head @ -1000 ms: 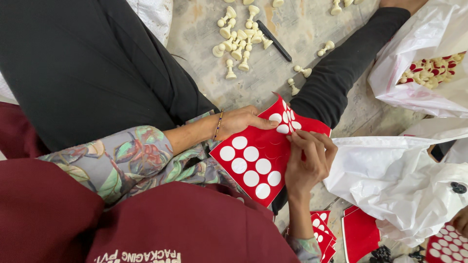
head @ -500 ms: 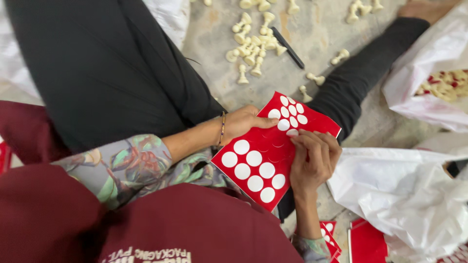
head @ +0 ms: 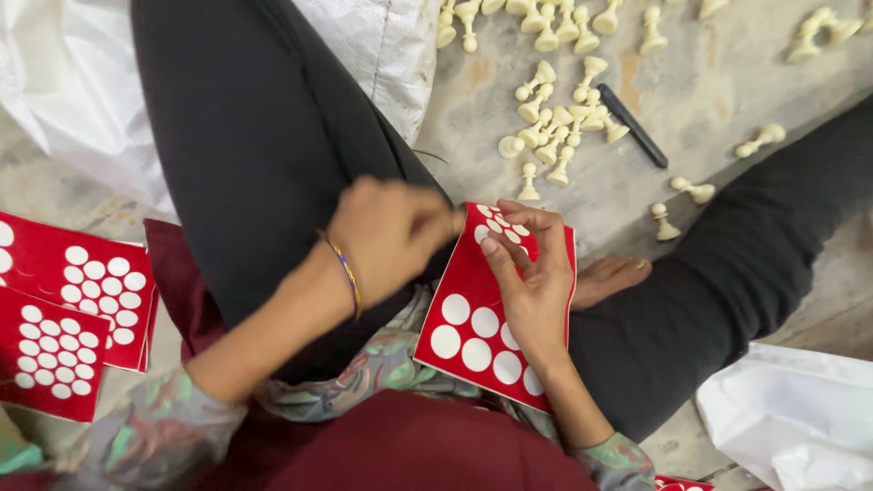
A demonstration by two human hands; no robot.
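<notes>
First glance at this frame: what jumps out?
The red sheet of white round stickers at centre, held on the lap by the right hand while the left hand pinches at its top edge. Next, the cream chess pawns scattered on the floor above, beside a black pen. More red sheets lie stacked at far left.

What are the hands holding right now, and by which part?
The right hand holds a red card of white circles, fingers over its upper part. The left hand pinches the card's top left edge.
</notes>
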